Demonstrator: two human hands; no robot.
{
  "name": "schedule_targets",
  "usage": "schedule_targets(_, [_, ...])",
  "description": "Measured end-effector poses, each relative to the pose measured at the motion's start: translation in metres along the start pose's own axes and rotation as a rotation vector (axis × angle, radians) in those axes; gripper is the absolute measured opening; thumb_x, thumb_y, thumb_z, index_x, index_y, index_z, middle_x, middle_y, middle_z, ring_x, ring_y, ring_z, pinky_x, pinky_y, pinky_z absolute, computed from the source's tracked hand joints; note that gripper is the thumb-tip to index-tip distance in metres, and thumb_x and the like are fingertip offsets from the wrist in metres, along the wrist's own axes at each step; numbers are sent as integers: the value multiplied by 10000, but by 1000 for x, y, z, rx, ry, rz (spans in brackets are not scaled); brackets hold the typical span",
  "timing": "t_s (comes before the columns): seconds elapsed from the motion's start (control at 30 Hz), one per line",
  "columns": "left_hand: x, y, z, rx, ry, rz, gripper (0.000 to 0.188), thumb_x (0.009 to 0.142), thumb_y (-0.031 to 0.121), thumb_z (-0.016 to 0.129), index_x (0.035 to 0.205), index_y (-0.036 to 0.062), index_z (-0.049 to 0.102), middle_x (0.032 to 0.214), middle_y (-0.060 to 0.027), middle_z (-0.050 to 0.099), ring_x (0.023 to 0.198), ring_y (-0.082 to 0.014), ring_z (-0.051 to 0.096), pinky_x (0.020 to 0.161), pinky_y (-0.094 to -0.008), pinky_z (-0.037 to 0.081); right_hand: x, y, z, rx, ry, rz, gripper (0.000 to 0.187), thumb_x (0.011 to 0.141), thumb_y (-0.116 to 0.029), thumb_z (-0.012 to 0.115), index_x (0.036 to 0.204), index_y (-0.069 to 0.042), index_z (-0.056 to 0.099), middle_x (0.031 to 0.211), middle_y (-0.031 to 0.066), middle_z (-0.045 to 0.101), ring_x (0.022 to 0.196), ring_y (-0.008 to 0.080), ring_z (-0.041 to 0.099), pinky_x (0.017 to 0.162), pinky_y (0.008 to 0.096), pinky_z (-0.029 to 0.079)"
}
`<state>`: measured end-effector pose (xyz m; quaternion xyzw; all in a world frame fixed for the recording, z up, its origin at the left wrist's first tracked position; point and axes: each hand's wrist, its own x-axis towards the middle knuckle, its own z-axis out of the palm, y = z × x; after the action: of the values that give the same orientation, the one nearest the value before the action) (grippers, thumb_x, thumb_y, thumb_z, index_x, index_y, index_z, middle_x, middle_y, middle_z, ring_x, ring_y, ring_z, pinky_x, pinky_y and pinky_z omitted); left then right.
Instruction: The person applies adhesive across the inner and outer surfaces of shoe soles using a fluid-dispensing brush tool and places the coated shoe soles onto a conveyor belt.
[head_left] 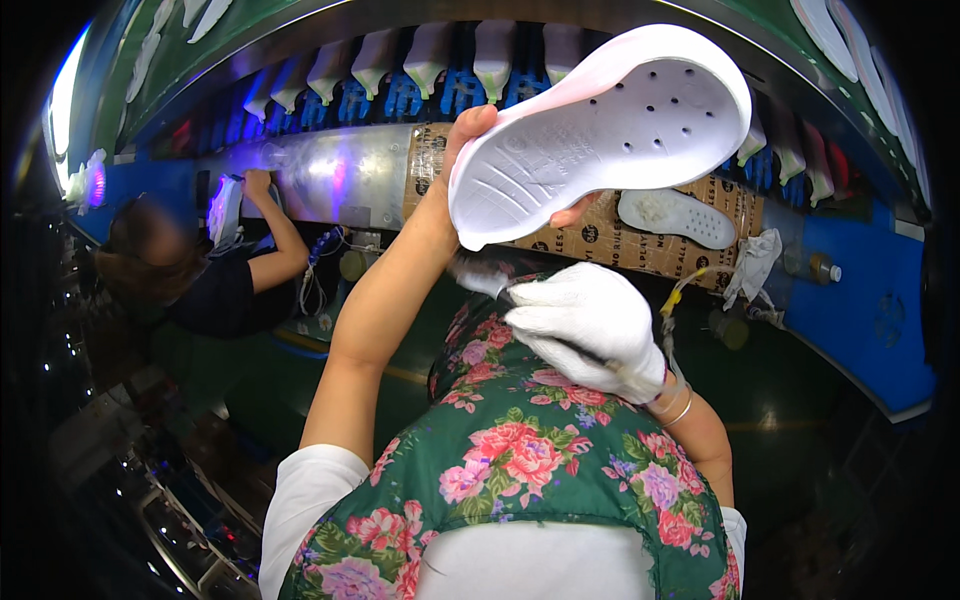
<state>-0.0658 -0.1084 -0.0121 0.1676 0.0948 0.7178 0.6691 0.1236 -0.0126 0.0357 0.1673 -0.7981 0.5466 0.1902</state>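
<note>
My bare left hand (462,150) grips a white shoe sole (570,150) by its narrow end. The sole is raised and tilted, showing a hollow inner face with grooves, several small holes at the wide end and a pinkish rim. Below it, in front of the floral apron, my right hand (585,325) wears a white glove and is closed. A small brush (482,280) with pale bristles and a dark handle sticks out of its fingers, blurred and apart from the sole. Behind lies a flat grey-white perforated sole (690,222) with a pale clump on it.
Brown printed paper (735,205) covers part of the work surface, beside a bare metal section (370,180). A crumpled white cloth (757,262) hangs at the right. Shoe parts on blue holders (465,90) line the back. A co-worker's arm (285,240) reaches in at the left.
</note>
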Motion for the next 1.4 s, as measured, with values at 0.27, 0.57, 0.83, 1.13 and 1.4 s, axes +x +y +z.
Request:
schedule_targets(0.27, [0, -2, 8, 37, 90, 46, 1066, 686, 792, 631, 1370, -11, 473, 1086, -240, 560, 681, -264, 565, 581, -318, 395, 7, -6, -1, -61, 108, 102, 236, 747, -36, 796, 975, -79, 755, 955, 97, 745, 819, 244, 705, 738, 342, 546])
schedule_targets(0.57, [5, 5, -10, 30, -59, 128, 1090, 711, 819, 592, 1408, -4, 433, 1087, -207, 570, 691, -263, 558, 630, -385, 409, 11, -3, 2, 155, 88, 204, 209, 767, -46, 794, 971, -58, 752, 977, 100, 747, 820, 224, 711, 737, 329, 554])
schedule_targets(0.83, [-3, -3, -4, -136, 95, 139, 940, 849, 716, 495, 1467, 15, 394, 1185, -254, 534, 884, -352, 596, 767, -453, 487, 7, -6, -8, 316, 112, 302, 166, 795, -65, 783, 957, -47, 753, 955, 100, 744, 873, 219, 714, 800, 328, 558])
schedule_targets(1.13, [-21, -56, 10, -87, 434, 62, 749, 974, 580, 299, 1436, 10, 450, 1142, -253, 636, 944, -361, 672, 788, -477, 584, 26, 30, -74, -566, 484, 60, 197, 782, 5, 761, 976, -28, 746, 952, 119, 739, 841, 229, 703, 756, 322, 550])
schedule_targets(1.4, [-12, -41, 19, 134, 288, 178, 987, 879, 787, 404, 1508, 29, 328, 1278, -287, 552, 1067, -391, 647, 877, -534, 559, -15, 0, -66, 173, 395, 298, 181, 748, -17, 792, 922, 6, 746, 959, 115, 742, 842, 205, 694, 764, 321, 534])
